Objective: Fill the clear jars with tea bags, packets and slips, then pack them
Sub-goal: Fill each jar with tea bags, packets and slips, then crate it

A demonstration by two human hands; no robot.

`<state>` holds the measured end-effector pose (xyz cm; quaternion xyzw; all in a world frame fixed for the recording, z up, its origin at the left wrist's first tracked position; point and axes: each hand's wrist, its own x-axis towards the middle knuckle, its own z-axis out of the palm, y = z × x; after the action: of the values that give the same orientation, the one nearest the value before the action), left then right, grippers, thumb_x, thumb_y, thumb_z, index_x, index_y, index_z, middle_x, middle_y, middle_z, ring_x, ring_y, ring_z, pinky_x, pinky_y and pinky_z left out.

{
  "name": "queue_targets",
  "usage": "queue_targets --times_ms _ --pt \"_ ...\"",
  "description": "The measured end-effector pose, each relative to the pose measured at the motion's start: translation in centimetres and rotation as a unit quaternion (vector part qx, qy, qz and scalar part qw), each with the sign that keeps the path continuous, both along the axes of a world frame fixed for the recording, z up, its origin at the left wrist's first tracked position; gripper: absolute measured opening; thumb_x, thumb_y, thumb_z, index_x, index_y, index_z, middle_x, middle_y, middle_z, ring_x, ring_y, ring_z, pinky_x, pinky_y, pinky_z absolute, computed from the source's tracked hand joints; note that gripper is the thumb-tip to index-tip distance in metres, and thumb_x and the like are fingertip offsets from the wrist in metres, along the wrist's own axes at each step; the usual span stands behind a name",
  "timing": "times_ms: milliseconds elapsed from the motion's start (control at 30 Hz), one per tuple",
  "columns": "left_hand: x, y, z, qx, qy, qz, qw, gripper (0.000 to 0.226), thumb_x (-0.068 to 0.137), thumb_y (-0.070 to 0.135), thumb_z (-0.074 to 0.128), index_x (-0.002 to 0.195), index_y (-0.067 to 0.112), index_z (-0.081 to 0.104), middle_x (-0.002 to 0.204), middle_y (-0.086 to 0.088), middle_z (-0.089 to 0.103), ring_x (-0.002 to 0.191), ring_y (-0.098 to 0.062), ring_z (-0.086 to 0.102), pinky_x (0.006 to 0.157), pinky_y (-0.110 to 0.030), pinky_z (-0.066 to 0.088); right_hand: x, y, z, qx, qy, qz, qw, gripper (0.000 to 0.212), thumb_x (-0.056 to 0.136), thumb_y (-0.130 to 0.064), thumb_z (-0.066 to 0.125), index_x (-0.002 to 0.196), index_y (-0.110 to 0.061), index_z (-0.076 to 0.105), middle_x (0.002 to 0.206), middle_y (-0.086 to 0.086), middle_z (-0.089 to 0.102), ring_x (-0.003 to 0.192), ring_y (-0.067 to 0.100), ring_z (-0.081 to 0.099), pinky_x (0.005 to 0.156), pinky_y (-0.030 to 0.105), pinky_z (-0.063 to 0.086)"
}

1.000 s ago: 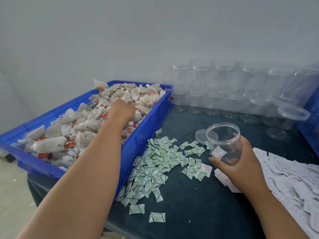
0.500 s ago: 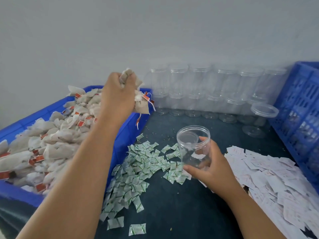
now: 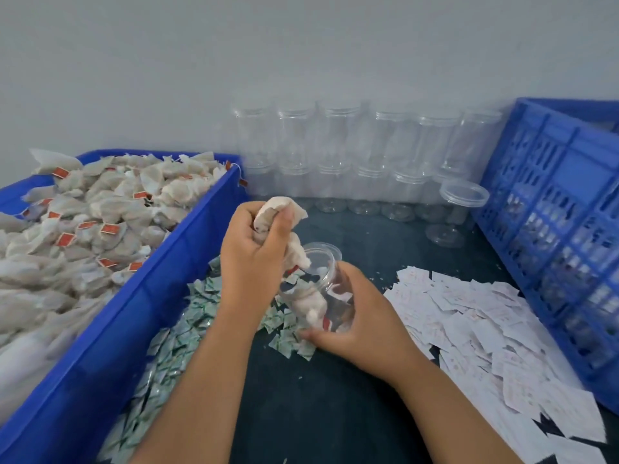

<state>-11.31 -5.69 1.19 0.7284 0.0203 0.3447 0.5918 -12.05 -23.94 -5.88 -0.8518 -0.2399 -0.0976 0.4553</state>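
L hand [image 3: 253, 259] clutching bunch of tea bags [image 3: 280, 212] over tilted clear jar [image 3: 318, 289], R hand [image 3: 360, 324] gripping jar at centre, few bags inside, blue tub [image 3: 160, 296] left w/ more bags

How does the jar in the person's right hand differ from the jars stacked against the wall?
The held jar is tilted in the right hand; the stacked jars stand upright in two tiers. The held jar has tea bags inside; the stacked jars look empty. Both are clear, round plastic.

Dark table [image 3: 335, 413] — packets [image 3: 174, 346], slips [image 3: 485, 329], empty jars [image 3: 335, 155]
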Motion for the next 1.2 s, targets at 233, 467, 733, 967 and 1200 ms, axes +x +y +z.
queue_targets --times_ms 233,467,733,967,1200 --pt "-0.6 0.4 0.2 0.007 0.012 -0.074 0.997 0.013 0.087 0.044 0.082 0.090 0.034 0.074 0.085 0.009 0.073 0.074 -0.002 0.066 0.061 -0.022 0.056 -0.2 0.2 -0.1 0.038 0.029 -0.006 0.999 0.094 0.065 -0.065 0.096 0.143 -0.055 0.044 0.138 -0.025 0.062 0.128 0.000 0.059 0.098 0.030 0.056" --pt "-1.5 0.9 0.4 0.063 -0.004 -0.123 0.990 0.015 0.094 0.045 0.069 0.091 0.033 0.077 0.083 0.010 0.072 0.076 -0.001 0.064 0.066 -0.016 0.050 0.0 -0.3 -0.3 0.064 0.040 -0.025 0.997 0.099 0.064 -0.068 0.096 0.146 -0.049 0.044 0.140 -0.019 0.061 0.121 0.003 0.063 0.090 0.028 0.057" --pt "-1.7 0.6 0.9 0.144 -0.017 -0.114 0.983 0.010 0.102 0.043 0.058 0.100 0.039 0.067 0.092 0.023 0.070 0.086 0.004 0.067 0.067 -0.007 0.046 -0.1 -0.2 -0.3 0.045 0.042 -0.021 0.998 0.095 0.067 -0.065 0.095 0.145 -0.048 0.045 0.140 -0.021 0.059 0.126 0.005 0.058 0.095 0.036 0.058" --pt "-1.4 0.9 0.5 0.169 -0.042 -0.098 0.980 0.009 0.090 0.044 0.075 0.096 0.037 0.076 0.091 0.014 0.071 0.090 -0.015 0.067 0.076 -0.022 0.052 -0.2 0.0 -0.2 0.047 0.035 -0.019 0.998 0.097 0.066 -0.068 0.094 0.147 -0.050 0.043 0.141 -0.021 0.059 0.115 0.002 0.061 0.088 0.029 0.055" --pt "-1.1 1.3 0.4 0.152 0.044 -0.097 0.983 0.028 0.092 0.064 0.059 0.084 0.043 0.075 0.095 0.021 0.074 0.101 0.000 0.067 0.082 -0.025 0.052 -0.2 -0.1 0.0 0.087 0.023 -0.017 0.996 0.094 0.066 -0.066 0.095 0.145 -0.051 0.045 0.140 -0.020 0.062 0.114 0.004 0.066 0.083 0.024 0.055"
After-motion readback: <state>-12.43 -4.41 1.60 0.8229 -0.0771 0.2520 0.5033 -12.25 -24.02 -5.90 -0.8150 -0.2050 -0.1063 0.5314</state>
